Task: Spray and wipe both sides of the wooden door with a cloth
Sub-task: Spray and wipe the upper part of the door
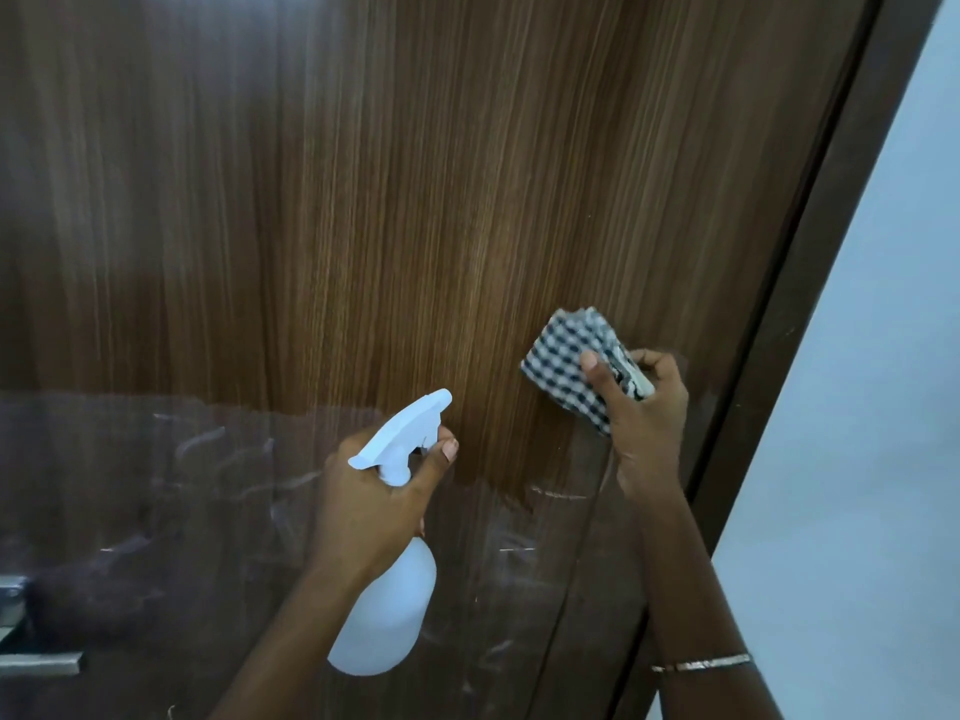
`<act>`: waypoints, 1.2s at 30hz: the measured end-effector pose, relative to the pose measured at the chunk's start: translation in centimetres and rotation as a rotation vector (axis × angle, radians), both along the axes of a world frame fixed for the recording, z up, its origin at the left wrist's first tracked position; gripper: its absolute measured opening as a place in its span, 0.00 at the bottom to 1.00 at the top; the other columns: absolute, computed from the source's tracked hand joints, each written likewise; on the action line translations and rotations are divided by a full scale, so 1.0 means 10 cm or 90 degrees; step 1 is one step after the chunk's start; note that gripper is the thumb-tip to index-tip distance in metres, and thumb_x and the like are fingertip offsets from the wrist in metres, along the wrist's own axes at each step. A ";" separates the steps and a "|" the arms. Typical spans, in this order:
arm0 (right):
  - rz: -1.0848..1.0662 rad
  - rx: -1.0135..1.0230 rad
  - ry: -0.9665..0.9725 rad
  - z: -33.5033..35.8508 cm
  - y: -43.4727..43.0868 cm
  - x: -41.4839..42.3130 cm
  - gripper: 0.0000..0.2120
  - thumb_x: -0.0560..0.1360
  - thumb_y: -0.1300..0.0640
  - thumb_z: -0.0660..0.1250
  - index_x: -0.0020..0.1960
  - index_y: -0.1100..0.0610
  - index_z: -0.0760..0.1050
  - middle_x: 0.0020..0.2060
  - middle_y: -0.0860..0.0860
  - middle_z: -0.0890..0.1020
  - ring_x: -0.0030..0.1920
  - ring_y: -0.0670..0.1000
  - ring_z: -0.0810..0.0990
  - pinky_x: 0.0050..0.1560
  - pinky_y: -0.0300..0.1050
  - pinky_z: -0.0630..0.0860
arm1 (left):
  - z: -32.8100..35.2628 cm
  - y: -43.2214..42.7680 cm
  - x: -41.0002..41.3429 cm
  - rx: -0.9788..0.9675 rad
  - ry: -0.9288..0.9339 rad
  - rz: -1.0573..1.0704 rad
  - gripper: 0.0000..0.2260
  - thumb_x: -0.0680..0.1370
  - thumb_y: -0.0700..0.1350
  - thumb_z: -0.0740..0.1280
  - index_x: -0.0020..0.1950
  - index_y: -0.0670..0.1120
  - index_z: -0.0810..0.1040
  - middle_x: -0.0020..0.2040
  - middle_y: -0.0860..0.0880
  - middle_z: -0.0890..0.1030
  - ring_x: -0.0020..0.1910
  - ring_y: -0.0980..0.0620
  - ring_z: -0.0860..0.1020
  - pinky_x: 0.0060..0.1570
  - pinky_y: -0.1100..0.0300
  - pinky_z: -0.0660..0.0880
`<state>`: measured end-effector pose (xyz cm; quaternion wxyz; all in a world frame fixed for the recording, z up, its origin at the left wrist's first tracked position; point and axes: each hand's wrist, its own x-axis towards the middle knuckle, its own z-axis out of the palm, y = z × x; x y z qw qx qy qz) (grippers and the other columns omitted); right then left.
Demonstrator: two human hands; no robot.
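Item: wooden door. It stood upright directly ahead of both hands and filled nearly the whole view, with its long axis and grain running vertically. The upper part was warm brown and matt. The lower band was darker and glossier and crossed by pale streaks; whether that was spray, film or scuffing could not be told.

Item: cloth, blue-and-white check, folded into a thick pad. The right hand pinched it between thumb and curled fingers. It was held up at the door's right side, just above the edge of the glossy band. Whether it touched the wood could not be told, though of the two hands this one looked nearer the panel.

Item: spray bottle, white and translucent. The left hand gripped it round the neck, with one fingertip at the trigger. The nozzle pointed up and right toward the bare wood between the hands. The hands were apart, the left lower and toward the centre.

Judgement: the next move would likely turn on that untreated strip, with spray from the left and a wipe from the right.

Surroundings: a dark door frame stood just right of the cloth, with a pale wall beyond it. A metal door handle sat at the lower left, well apart from the hands. A thin bangle was on the right wrist
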<state>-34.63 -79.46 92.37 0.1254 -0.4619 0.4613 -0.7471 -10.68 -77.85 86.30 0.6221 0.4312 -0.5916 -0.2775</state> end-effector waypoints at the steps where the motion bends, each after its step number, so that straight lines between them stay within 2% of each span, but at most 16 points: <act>1: -0.113 0.008 0.040 -0.05 -0.06 -0.01 0.25 0.67 0.41 0.80 0.54 0.54 0.76 0.48 0.47 0.84 0.50 0.48 0.85 0.44 0.45 0.83 | 0.00 -0.02 0.00 0.001 0.004 -0.006 0.23 0.66 0.60 0.70 0.55 0.48 0.80 0.39 0.49 0.82 0.32 0.49 0.80 0.29 0.70 0.73; 3: -0.346 0.032 0.116 -0.16 -0.17 -0.01 0.29 0.64 0.33 0.78 0.54 0.52 0.76 0.53 0.47 0.81 0.57 0.52 0.79 0.50 0.48 0.77 | 0.00 -0.06 0.01 0.005 0.004 -0.024 0.24 0.66 0.61 0.70 0.55 0.47 0.80 0.40 0.47 0.83 0.32 0.48 0.80 0.29 0.70 0.73; 5: -0.553 0.048 0.152 -0.24 -0.23 0.03 0.35 0.64 0.30 0.77 0.59 0.52 0.74 0.61 0.53 0.75 0.63 0.55 0.72 0.57 0.50 0.68 | 0.01 -0.09 0.01 0.005 0.000 -0.042 0.24 0.65 0.61 0.70 0.55 0.47 0.79 0.39 0.48 0.82 0.30 0.49 0.80 0.28 0.71 0.73; 7: -0.636 -0.033 0.181 -0.28 -0.30 0.10 0.32 0.68 0.34 0.77 0.57 0.56 0.74 0.57 0.56 0.75 0.60 0.55 0.72 0.56 0.51 0.69 | 0.02 -0.10 0.01 -0.003 -0.008 -0.056 0.24 0.66 0.60 0.70 0.56 0.47 0.79 0.40 0.48 0.83 0.31 0.50 0.80 0.29 0.72 0.73; 10: -0.625 -0.169 0.278 -0.40 -0.45 0.23 0.13 0.78 0.50 0.75 0.47 0.59 0.76 0.45 0.55 0.78 0.50 0.54 0.75 0.52 0.56 0.74 | 0.01 -0.13 0.03 -0.010 -0.022 -0.071 0.24 0.67 0.60 0.70 0.57 0.48 0.80 0.42 0.48 0.83 0.33 0.51 0.80 0.31 0.72 0.73; 12: -0.635 -0.172 0.319 -0.56 -0.56 0.32 0.05 0.82 0.59 0.69 0.51 0.61 0.79 0.49 0.56 0.81 0.55 0.57 0.78 0.61 0.58 0.75 | -0.01 -0.14 0.05 -0.005 -0.018 -0.075 0.24 0.66 0.61 0.69 0.56 0.49 0.80 0.44 0.48 0.84 0.35 0.51 0.80 0.33 0.72 0.73; 14: -0.629 -0.125 0.374 -0.81 -0.64 0.39 0.13 0.84 0.65 0.62 0.66 0.63 0.77 0.64 0.60 0.79 0.69 0.60 0.75 0.72 0.58 0.70 | -0.04 -0.16 0.08 0.004 -0.019 -0.087 0.25 0.66 0.62 0.69 0.57 0.50 0.80 0.46 0.48 0.84 0.37 0.50 0.80 0.36 0.70 0.74; 16: -0.578 -0.081 0.448 -1.07 -0.65 0.40 0.22 0.84 0.68 0.57 0.77 0.64 0.68 0.75 0.60 0.71 0.79 0.61 0.64 0.77 0.59 0.64 | -0.07 -0.16 0.10 0.013 -0.005 -0.104 0.25 0.65 0.61 0.70 0.58 0.50 0.79 0.48 0.47 0.85 0.38 0.49 0.80 0.38 0.66 0.76; 18: -0.544 -0.048 0.487 -1.29 -0.61 0.37 0.24 0.84 0.67 0.56 0.80 0.63 0.64 0.79 0.59 0.66 0.81 0.61 0.59 0.77 0.63 0.64 | -0.09 -0.17 0.11 0.014 0.007 -0.111 0.24 0.66 0.60 0.70 0.58 0.50 0.79 0.47 0.47 0.85 0.37 0.49 0.80 0.39 0.63 0.77; 21: -0.504 -0.015 0.544 -1.53 -0.48 0.33 0.25 0.83 0.65 0.61 0.80 0.63 0.64 0.80 0.58 0.64 0.82 0.59 0.58 0.75 0.63 0.67 | -0.10 -0.18 0.10 0.015 0.005 -0.109 0.23 0.66 0.60 0.70 0.56 0.50 0.79 0.45 0.48 0.84 0.35 0.50 0.80 0.35 0.68 0.74; 25: -0.533 -0.010 0.663 -1.49 -0.34 0.21 0.26 0.83 0.61 0.61 0.80 0.62 0.64 0.80 0.58 0.64 0.82 0.60 0.57 0.75 0.63 0.65 | -0.10 -0.17 0.00 0.024 0.006 -0.118 0.21 0.66 0.60 0.70 0.54 0.49 0.79 0.41 0.48 0.83 0.33 0.51 0.79 0.34 0.65 0.76; 27: -0.569 -0.017 0.629 -1.15 -0.40 0.13 0.25 0.84 0.57 0.58 0.80 0.62 0.63 0.80 0.58 0.63 0.82 0.61 0.54 0.78 0.64 0.58 | -0.08 -0.17 -0.07 0.017 0.000 -0.119 0.19 0.67 0.58 0.70 0.53 0.50 0.79 0.39 0.50 0.82 0.33 0.52 0.79 0.34 0.68 0.76; 29: -0.586 -0.038 0.529 -0.69 -0.49 0.02 0.26 0.85 0.55 0.57 0.81 0.63 0.62 0.81 0.58 0.62 0.83 0.61 0.52 0.80 0.65 0.53 | -0.07 -0.18 -0.13 0.018 -0.004 -0.119 0.17 0.69 0.57 0.71 0.53 0.51 0.79 0.39 0.50 0.82 0.32 0.52 0.79 0.32 0.71 0.74; 31: -0.610 -0.072 0.477 -0.26 -0.56 -0.15 0.25 0.85 0.55 0.58 0.80 0.62 0.64 0.81 0.58 0.62 0.82 0.62 0.53 0.79 0.66 0.54 | -0.07 -0.21 -0.19 0.023 0.000 -0.113 0.17 0.69 0.57 0.71 0.54 0.50 0.80 0.39 0.50 0.82 0.32 0.52 0.79 0.33 0.70 0.74; 33: -0.619 -0.099 0.493 -0.04 -0.61 -0.32 0.24 0.84 0.55 0.60 0.78 0.61 0.67 0.80 0.58 0.65 0.82 0.62 0.55 0.78 0.66 0.56 | -0.06 -0.23 -0.24 0.015 0.002 -0.098 0.18 0.69 0.57 0.71 0.55 0.49 0.81 0.38 0.50 0.83 0.31 0.52 0.80 0.33 0.69 0.74; 36: -0.581 -0.138 0.518 -0.17 -0.63 -0.44 0.24 0.85 0.53 0.60 0.78 0.62 0.68 0.79 0.59 0.65 0.82 0.62 0.57 0.78 0.66 0.57 | -0.04 -0.26 -0.36 0.003 0.004 -0.082 0.19 0.69 0.57 0.71 0.55 0.49 0.80 0.40 0.49 0.84 0.31 0.51 0.80 0.32 0.70 0.74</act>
